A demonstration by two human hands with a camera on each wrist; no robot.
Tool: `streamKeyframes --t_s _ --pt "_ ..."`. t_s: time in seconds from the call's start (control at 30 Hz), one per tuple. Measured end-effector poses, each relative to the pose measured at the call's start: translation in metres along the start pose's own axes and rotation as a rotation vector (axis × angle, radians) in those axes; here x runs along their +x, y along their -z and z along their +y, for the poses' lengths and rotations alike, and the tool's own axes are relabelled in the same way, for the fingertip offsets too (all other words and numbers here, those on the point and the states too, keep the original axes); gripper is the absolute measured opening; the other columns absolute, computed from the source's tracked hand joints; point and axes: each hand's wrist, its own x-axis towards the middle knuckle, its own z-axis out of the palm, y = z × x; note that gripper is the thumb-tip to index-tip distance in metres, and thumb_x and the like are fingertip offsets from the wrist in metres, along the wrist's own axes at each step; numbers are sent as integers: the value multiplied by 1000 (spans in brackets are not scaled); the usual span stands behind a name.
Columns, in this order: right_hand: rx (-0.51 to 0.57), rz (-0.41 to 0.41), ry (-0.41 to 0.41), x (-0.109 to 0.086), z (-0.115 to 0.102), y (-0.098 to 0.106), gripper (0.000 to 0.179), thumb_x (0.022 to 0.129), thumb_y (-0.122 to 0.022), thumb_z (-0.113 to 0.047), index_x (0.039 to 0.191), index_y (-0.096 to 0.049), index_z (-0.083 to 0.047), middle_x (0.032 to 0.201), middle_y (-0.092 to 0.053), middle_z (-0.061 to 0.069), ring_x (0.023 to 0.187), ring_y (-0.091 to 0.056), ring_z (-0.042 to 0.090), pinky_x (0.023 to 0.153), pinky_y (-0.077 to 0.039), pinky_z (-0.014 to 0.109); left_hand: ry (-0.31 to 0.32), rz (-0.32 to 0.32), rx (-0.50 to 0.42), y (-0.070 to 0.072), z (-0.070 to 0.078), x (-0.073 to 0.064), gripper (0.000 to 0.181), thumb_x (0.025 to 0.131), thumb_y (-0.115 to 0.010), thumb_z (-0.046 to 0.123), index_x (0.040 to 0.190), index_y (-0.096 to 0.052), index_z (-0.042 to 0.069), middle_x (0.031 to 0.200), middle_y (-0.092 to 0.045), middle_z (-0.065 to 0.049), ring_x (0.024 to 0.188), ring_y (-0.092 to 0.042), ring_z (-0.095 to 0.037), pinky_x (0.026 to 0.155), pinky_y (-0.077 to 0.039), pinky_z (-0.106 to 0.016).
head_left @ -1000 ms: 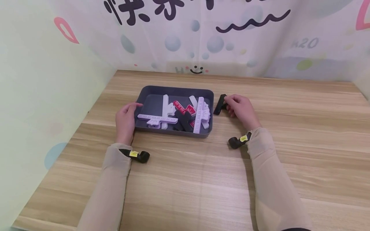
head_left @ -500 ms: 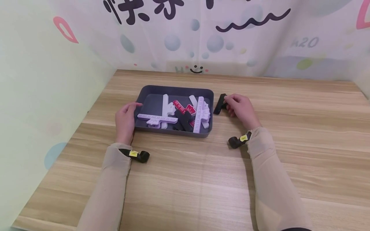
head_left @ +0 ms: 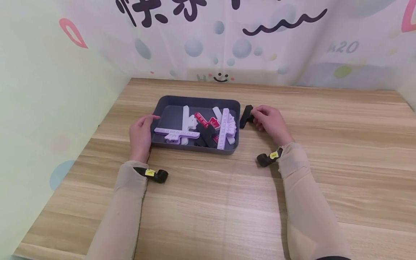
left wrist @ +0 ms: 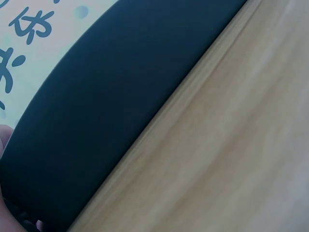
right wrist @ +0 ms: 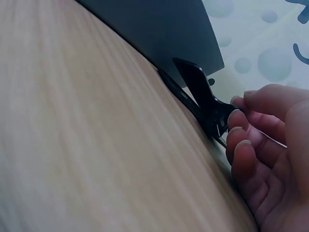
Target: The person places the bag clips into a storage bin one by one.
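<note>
A dark grey tray stands on the wooden table with several long-jawed clips in it. My left hand holds the tray's left edge, its index finger reaching over the rim; in the left wrist view the tray wall fills much of the picture and only slivers of fingers show. Beside the tray's right wall, my right hand pinches a black clip by its handle end. In the right wrist view this clip lies at the table surface, its two long plates spread apart at the tips.
Within the tray lie a lilac clip, a white clip, a red clip, a black clip and another lilac clip. Bare wooden table stretches in front. A printed curtain hangs behind it.
The black clip in my right hand has shifted very slightly left toward the tray. My left hand and the tray stay practically where they were.
</note>
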Motion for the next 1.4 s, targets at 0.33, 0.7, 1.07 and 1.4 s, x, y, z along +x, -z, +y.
streamKeyframes --t_s 0.33,0.7,1.07,1.4 --pt "1 24 24 -1 1 0 33 85 -56 -39 97 -62 -9 76 -56 11 56 -50 16 49 -47 28 -23 6 5 0 0 1 32 90 -48 34 97 -68 11 120 -55 3 111 -45 -7 96 -30 -24" --pt "6 19 11 0 3 0 34 83 -58 -41 97 -62 -10 77 -57 10 56 -50 15 48 -46 27 -9 4 13 -1 -2 3 31 90 -48 34 97 -69 12 119 -55 2 111 -45 -7 95 -30 -24" --pt "-1 21 17 0 1 0 34 85 -56 -42 97 -62 -10 78 -57 11 56 -49 16 49 -46 27 5 1 7 -1 0 2 32 90 -48 35 98 -69 13 121 -55 2 112 -44 -8 96 -29 -25" --pt "0 23 12 -2 -1 0 34 85 -56 -41 98 -62 -10 78 -57 10 56 -49 16 48 -46 26 28 -10 22 0 2 1 33 91 -46 37 99 -68 14 122 -53 3 113 -43 -8 97 -28 -26"
